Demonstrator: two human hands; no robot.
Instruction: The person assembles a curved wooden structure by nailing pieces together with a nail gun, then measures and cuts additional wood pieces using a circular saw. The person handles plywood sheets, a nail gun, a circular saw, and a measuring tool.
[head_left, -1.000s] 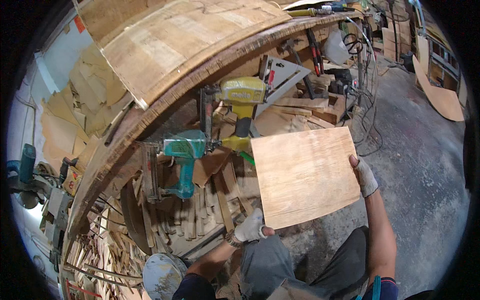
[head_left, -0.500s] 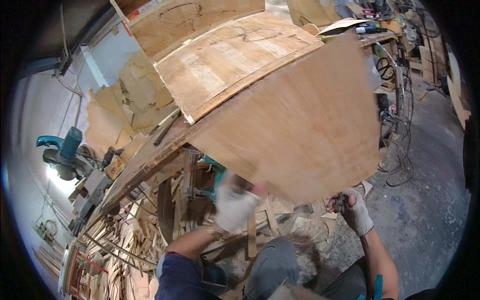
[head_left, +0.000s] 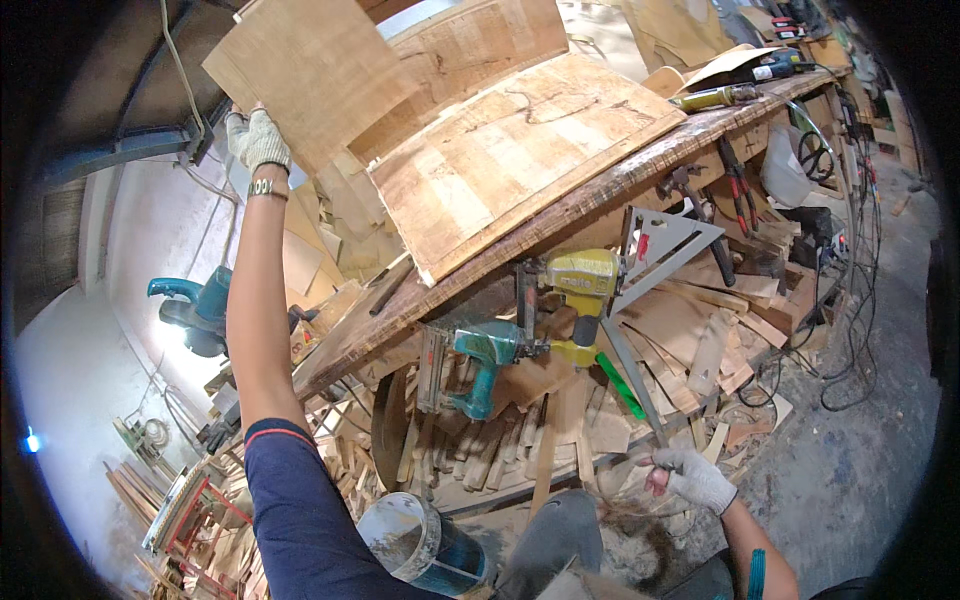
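Observation:
My left hand [head_left: 258,138], in a pale knit glove, reaches far forward at the upper left. It is closed on the lower edge of a thin plywood sheet [head_left: 310,75], which hangs over the back of the bench. Beside that sheet, a curved wooden panel [head_left: 525,140] with a strip along its front edge lies on the bench. My right hand [head_left: 695,480], gloved with bare fingertips, is low at the right, in front of the bench. Its fingers are curled together; whatever is in them is too small to make out.
The bench [head_left: 590,218] carries a grinder-like tool [head_left: 715,97]. Below its edge hang a teal nail gun [head_left: 485,365], a yellow nail gun [head_left: 580,290] and a grey set square [head_left: 668,255]. Wood offcuts [head_left: 490,455] fill the space underneath. A bucket [head_left: 425,545] stands by my legs.
The large plywood sheet has swung from in front of me to the upper left, with my left hand now holding it there. The tools under the bench edge have come into view.

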